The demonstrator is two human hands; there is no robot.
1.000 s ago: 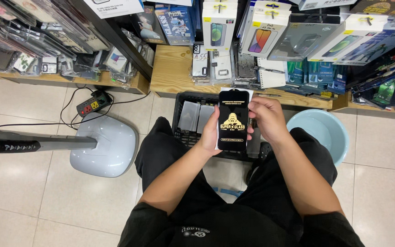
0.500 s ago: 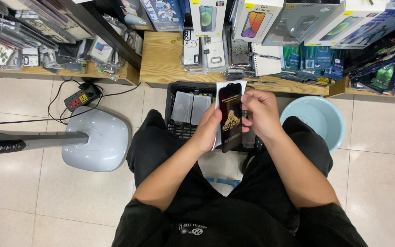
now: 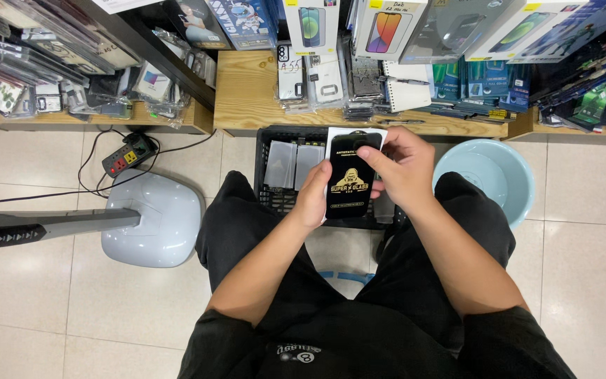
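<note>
Two hands grip one black packet (image 3: pixel 348 179) over a crate (image 3: pixel 268 200): left hand (image 3: pixel 315 200) cradles it, right hand (image 3: pixel 402 168) pinches its top edge, apparently opening it.

The black packet (image 3: pixel 348 175) covers most of the left hand (image 3: pixel 311 203); only the thumb side and the heel show, the fingers lie behind it. A white card behind the packet shows only as a thin edge along its top and side. The right hand (image 3: pixel 402 168) hides the packet's right edge. Both hands and the packet mask the middle of the black crate (image 3: pixel 269 184); its contents show only as greyish sleeves, kind not discernible. The fan's pole (image 3: pixel 43 228) is cut off at the left edge. The shelf boxes (image 3: pixel 387 28) are cropped at the top.
</note>
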